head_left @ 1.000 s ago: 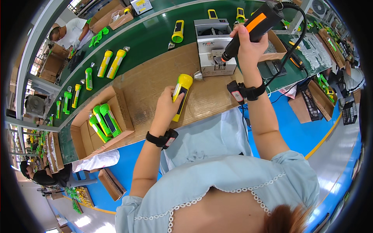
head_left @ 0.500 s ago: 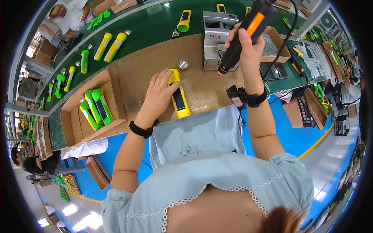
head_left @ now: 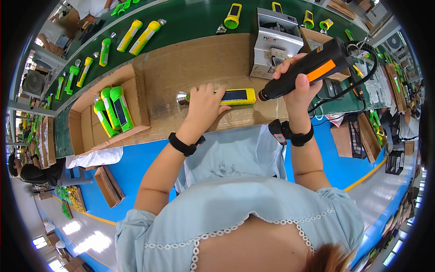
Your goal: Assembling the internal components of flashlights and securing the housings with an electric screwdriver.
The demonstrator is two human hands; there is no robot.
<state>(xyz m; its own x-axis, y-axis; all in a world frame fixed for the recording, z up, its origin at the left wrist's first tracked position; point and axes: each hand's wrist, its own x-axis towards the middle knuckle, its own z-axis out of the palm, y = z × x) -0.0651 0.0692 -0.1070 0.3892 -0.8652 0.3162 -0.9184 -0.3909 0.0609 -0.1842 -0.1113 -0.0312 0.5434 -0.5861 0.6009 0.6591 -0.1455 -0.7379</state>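
A yellow flashlight with a dark solar panel lies sideways on the cardboard sheet. My left hand is closed over its left part, pressing it to the sheet. A silver reflector pokes out left of those fingers; whether it is seated in the flashlight is hidden. My right hand grips a black electric screwdriver with an orange stripe, tilted so that its tip comes to the flashlight's right end. Whether the tip touches a screw there is too small to tell.
At left stands an open cardboard box with several green flashlights. A grey metal machine stands behind the screwdriver, a carton of small parts beyond. More yellow flashlights lie on the green table. The screwdriver's cable loops down at right.
The flashlight has been turned from pointing toward me to lying sideways, its reflector now at the left. My right hand has lowered the screwdriver, bringing its tip to the flashlight's end.
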